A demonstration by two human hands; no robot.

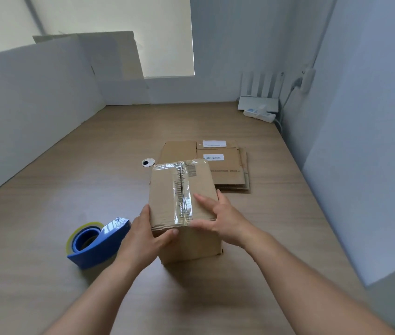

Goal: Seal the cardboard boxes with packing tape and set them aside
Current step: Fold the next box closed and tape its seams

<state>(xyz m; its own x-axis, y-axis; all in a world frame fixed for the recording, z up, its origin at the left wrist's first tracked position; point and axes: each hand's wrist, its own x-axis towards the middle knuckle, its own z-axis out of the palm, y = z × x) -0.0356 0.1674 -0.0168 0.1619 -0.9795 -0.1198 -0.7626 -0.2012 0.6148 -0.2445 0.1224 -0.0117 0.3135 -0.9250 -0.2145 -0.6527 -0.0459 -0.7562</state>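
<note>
Left grip (143, 235): clasped round near-left top corner of box (165, 189). Thumb laid across front face just under top edge; fingers mostly hidden down left side. Judged a steadying hold, so box can't slide while tape is rubbed down.

Right grip (218, 218): spread flat, fingers straight on lid to rt of tape strip (182, 189). Thumb pressed at near edge, where strip is folded over onto front. Nothing pinched. Prob. smoothing the tape end.

Box: upright, approx centre of tabletop (58, 189), somewhat toward near edge. Clear strip is run along centre seam, wrinkled; a cross strip is seen at far edge. Sealing judged nearly done; setting aside not yet done.

Tape dispenser (97, 243): blue, w/ yellowish roll, laid just left of left grip, within easy reach.

Flattened boxes (225, 165): stacked just behind box, toward far-right corner; contact w/ box can't be told.
</note>
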